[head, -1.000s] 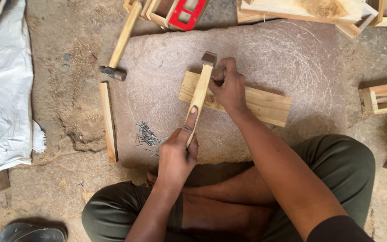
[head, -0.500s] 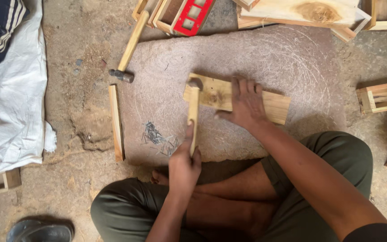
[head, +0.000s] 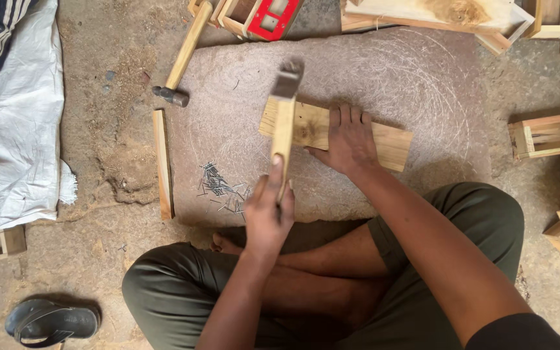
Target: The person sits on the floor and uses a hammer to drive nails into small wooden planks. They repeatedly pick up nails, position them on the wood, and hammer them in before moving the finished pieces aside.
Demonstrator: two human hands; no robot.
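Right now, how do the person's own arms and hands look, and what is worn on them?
Both hands, left hand and right hand, are bare: no gloves, rings or watch visible. The forearms are uncovered; only a black sleeve edge shows on the right upper arm.

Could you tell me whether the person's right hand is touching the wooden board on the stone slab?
Touching. The head view shows the right hand pressed flat on the wooden board, fingers spread across its top, with no gap visible between palm and wood.

One head camera looks steeply down, close over the stone slab (head: 383,84).
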